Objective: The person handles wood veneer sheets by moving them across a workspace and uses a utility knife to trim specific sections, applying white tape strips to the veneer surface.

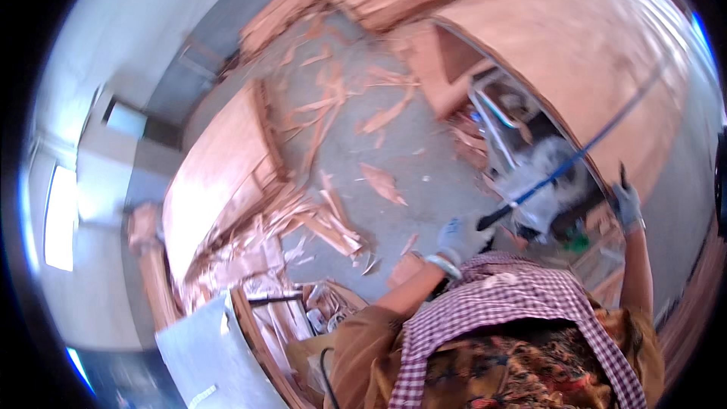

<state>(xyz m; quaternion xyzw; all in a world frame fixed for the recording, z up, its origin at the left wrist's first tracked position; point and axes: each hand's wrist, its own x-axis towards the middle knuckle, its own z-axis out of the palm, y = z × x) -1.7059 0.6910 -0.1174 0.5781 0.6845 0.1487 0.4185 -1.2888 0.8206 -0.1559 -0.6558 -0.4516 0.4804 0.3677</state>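
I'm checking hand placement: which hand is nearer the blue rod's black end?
Left. The left hand is at the black end; the right hand is farther off, to its right, beside the big wooden surface.

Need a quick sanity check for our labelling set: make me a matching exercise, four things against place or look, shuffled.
Things
1. Left hand
2. Right hand
3. Apron
4. Wood scraps

Place or look
A. Scattered over the grey floor
B. At the black end of a long blue pole
C. Purple-and-white checks
D. By the near edge of the large wood sheet

Pairs: 1-B, 2-D, 3-C, 4-A
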